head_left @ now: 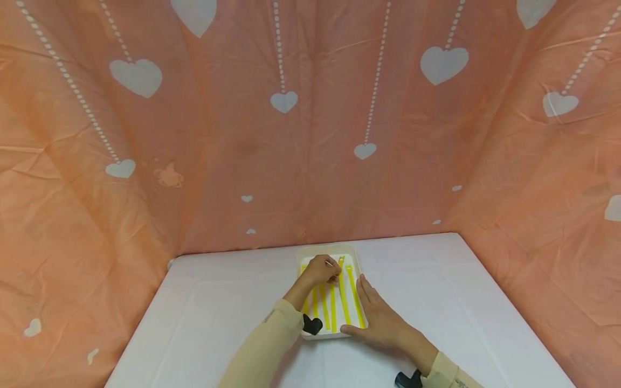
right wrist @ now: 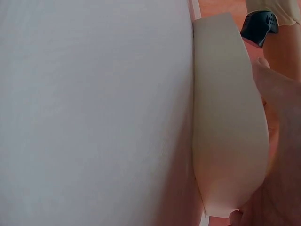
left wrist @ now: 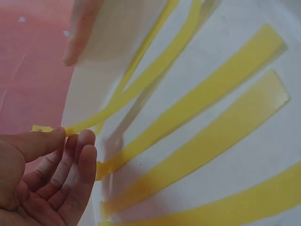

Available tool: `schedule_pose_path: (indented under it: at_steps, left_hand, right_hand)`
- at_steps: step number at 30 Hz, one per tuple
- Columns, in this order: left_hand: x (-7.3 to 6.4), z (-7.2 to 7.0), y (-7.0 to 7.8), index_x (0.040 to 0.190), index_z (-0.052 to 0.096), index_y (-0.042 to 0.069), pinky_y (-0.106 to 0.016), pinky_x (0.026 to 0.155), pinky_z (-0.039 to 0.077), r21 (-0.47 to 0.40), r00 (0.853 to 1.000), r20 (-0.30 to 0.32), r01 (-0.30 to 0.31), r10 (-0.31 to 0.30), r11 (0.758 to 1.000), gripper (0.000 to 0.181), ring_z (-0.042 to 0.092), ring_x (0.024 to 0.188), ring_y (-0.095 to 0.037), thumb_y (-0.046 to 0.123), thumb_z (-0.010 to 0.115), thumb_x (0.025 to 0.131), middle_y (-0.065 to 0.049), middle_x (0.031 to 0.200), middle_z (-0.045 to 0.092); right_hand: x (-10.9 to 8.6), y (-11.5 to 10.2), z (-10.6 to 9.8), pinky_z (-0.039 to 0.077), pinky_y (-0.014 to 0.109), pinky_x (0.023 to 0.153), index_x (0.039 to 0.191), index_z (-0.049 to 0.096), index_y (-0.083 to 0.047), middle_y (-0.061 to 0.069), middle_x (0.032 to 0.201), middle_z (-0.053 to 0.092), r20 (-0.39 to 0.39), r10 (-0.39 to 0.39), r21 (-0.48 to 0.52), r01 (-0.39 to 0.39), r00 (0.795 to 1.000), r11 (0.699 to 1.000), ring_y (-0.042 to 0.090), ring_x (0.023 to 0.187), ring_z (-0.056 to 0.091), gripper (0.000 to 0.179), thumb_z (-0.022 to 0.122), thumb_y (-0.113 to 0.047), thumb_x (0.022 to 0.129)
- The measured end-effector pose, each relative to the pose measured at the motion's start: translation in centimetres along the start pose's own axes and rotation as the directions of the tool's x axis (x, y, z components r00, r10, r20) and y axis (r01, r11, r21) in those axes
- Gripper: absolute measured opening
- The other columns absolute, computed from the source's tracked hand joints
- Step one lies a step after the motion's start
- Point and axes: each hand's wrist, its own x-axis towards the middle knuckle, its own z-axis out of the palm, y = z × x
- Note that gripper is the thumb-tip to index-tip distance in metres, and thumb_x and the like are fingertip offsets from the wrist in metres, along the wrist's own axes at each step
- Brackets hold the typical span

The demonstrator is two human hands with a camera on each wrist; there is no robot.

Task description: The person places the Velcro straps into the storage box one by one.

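A white rectangular tray [head_left: 330, 249] holds several flat yellow strips [head_left: 332, 310] laid lengthwise side by side. My left hand [head_left: 321, 269] reaches over its far half. In the left wrist view, the thumb and forefinger of that hand pinch one yellow strip [left wrist: 141, 89] near its end, and the strip bows up over the tray floor. The other fingers curl loosely below. My right hand [head_left: 383, 320] lies along the tray's right side, fingers straight, thumb stretched over the near rim. From the right wrist, the tray's outer wall [right wrist: 228, 113] shows beside this hand.
The tray stands on a white-covered table [head_left: 228, 307], close to its back edge. A pink-orange curtain [head_left: 310, 178] with white hearts encloses the back and both sides. Each wrist wears a black device, such as the left wrist device [head_left: 312, 325].
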Motion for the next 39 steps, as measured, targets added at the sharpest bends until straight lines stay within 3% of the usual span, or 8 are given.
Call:
schedule_pose_path:
  at_steps: [6, 13, 20, 32, 39]
  left_hand:
    - [0.2, 0.3, 0.0, 0.101, 0.071, -0.004, -0.034, 0.070, 0.067, 0.030, 1.000, -0.022, 0.016, -0.015, 0.999, 0.007, 0.079, 0.077, -0.032, 0.003, 0.072, 0.100, -0.014, 0.081, 0.076]
    - [0.4, 0.6, -0.3, 0.092, 0.073, -0.002, -0.026, 0.062, 0.060, 0.089, 0.999, -0.047, 0.028, -0.024, 0.996, 0.009, 0.071, 0.062, -0.018, 0.003, 0.073, 0.099, -0.013, 0.074, 0.076]
    - [0.5, 0.9, -0.5, 0.088, 0.073, -0.002, -0.024, 0.059, 0.058, 0.108, 0.999, -0.047, 0.022, -0.017, 0.994, 0.011, 0.066, 0.057, -0.013, 0.002, 0.072, 0.099, -0.013, 0.071, 0.075]
    - [0.6, 1.1, -0.9, 0.090, 0.075, -0.007, -0.027, 0.062, 0.064, 0.029, 0.998, -0.052, 0.042, -0.040, 0.999, 0.010, 0.071, 0.060, -0.016, -0.002, 0.073, 0.098, -0.015, 0.073, 0.075]
    - [0.8, 1.0, -1.0, 0.084, 0.075, -0.004, -0.028, 0.062, 0.065, -0.004, 0.998, -0.032, 0.051, -0.051, 0.999, 0.013, 0.072, 0.059, -0.016, -0.003, 0.073, 0.097, -0.011, 0.069, 0.073]
  right_hand:
    - [0.2, 0.0, 0.1, 0.028, 0.056, 0.130, 0.169, 0.011, 0.005, 0.021, 0.179, 0.004, 0.017, 0.012, -0.001, -0.012, 1.000, 1.000, 0.040, 0.165, 0.015, 0.126, 0.067, -0.077, 0.091]
    - [0.2, 0.0, 0.2, 0.028, 0.057, 0.130, 0.169, 0.011, 0.005, 0.021, 0.179, 0.004, 0.012, 0.013, 0.004, -0.013, 1.000, 1.000, 0.040, 0.165, 0.014, 0.126, 0.066, -0.077, 0.091]
    - [0.1, -0.1, 0.2, 0.028, 0.057, 0.130, 0.169, 0.010, 0.005, 0.020, 0.179, 0.003, 0.018, 0.020, 0.018, -0.020, 1.000, 1.000, 0.040, 0.164, 0.015, 0.125, 0.068, -0.075, 0.092]
    - [0.2, 0.2, 0.3, 0.027, 0.055, 0.131, 0.170, 0.009, 0.004, 0.019, 0.180, 0.002, 0.014, 0.020, 0.001, -0.020, 1.000, 1.000, 0.038, 0.165, 0.014, 0.125, 0.065, -0.077, 0.092]
    - [0.2, 0.2, 0.3, 0.027, 0.055, 0.131, 0.170, 0.009, 0.003, 0.019, 0.180, 0.001, 0.018, 0.026, -0.002, -0.026, 1.000, 1.000, 0.039, 0.165, 0.014, 0.124, 0.066, -0.075, 0.092]
